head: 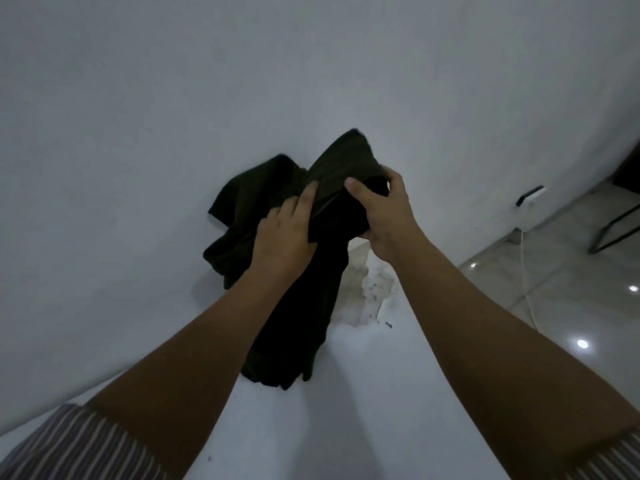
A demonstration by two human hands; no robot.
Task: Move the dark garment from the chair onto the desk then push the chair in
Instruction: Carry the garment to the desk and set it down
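In mid-air over the white surface (pixel 398 393), both hands are gripping the dark garment (pixel 294 306) as one bunched wad. Left hand (pixel 285 233) is lying fingers-flat across the upper folds, pressing the cloth against the right hand (pixel 384 213), which is curled closed around the top of the bundle, thumb over the front. Looks like a two-hand hold to keep loose fabric from spilling open; the grip is high, so most of the weight is hanging below.

Lower end is trailing down close to the surface; can't tell if it's touching or just above. A sleeve-like flap is sticking out left, another fold is poking up above the right hand.

Judgement: garment is off the chair, set-down step is in hand, chair push not yet done. Chair isn't in view.

Room: surface is bare around the bundle, apart from a stained, peeling patch (pixel 367 289) just right of the cloth. White wall (pixel 207 81) is running behind. Right edge is dropping to glossy tile floor (pixel 554 306), with a cable (pixel 526 275) and a black metal frame leg (pixel 609 233) out there. Plenty of open area straight ahead and left; I'd be keeping off the right edge.
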